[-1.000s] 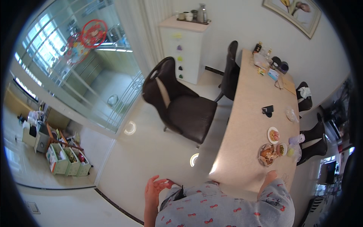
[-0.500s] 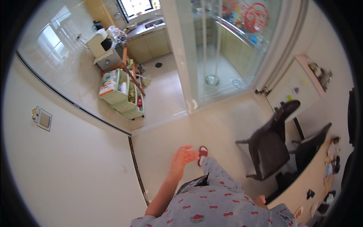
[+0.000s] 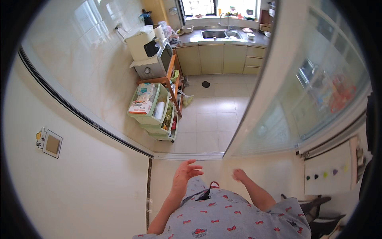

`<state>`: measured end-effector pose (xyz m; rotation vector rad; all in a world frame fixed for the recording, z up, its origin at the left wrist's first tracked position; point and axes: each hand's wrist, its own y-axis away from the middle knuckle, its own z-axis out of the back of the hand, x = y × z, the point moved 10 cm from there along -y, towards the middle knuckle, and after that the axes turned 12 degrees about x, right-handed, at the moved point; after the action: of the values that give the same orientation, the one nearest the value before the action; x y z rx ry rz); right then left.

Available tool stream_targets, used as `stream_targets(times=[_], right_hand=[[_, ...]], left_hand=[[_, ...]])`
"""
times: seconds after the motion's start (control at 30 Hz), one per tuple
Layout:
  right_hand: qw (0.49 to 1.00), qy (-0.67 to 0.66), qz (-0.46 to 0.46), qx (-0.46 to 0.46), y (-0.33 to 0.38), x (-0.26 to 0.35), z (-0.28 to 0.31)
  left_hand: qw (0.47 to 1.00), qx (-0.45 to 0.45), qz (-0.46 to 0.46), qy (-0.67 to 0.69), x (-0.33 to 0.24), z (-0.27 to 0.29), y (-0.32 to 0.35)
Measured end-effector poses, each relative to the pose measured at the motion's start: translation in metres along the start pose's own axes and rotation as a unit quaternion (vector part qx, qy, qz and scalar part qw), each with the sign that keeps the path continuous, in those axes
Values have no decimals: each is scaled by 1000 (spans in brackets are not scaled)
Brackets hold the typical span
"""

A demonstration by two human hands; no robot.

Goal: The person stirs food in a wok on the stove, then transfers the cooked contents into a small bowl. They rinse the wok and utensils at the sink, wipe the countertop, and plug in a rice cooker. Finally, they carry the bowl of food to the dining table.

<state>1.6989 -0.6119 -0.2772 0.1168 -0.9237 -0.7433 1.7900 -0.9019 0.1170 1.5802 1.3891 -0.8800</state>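
My left hand (image 3: 186, 175) is held out in front of my body with its fingers stretched and slightly apart, and nothing is in it. My right hand (image 3: 239, 175) hangs forward on the other side, smeared by motion, so its fingers do not show clearly. Neither hand touches anything. Ahead of both hands runs the metal floor track (image 3: 190, 156) of a kitchen doorway. A glass sliding door (image 3: 274, 119) stands to the right of the opening. Below my hands is my grey shirt (image 3: 223, 215) with red bow prints.
Left inside the doorway stands a green wheeled drawer cart (image 3: 145, 118), beside a wooden rack (image 3: 170, 77) carrying an oven (image 3: 157, 67) and a white appliance (image 3: 140, 44). A sink (image 3: 217, 34) sits in the far counter. Dark chairs (image 3: 316, 205) are at lower right.
My view has swung right to left, bringing the kitchen opening straight ahead and nearer. My right hand has come forward from beside my body; the chairs have slipped toward the lower right edge.
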Motion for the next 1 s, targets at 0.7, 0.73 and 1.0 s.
stream_targets(times=[0.7, 0.73, 1.0], right_hand=[[956, -76, -283, 21, -305, -60, 326], [954, -105, -282, -6, -289, -92, 311], [914, -113, -383, 74, -209, -236, 210]], left_hand=[[999, 42, 15, 9, -167, 205, -566], [998, 56, 31, 2, -166, 199, -594], [985, 124, 118, 30, -111, 135, -800]])
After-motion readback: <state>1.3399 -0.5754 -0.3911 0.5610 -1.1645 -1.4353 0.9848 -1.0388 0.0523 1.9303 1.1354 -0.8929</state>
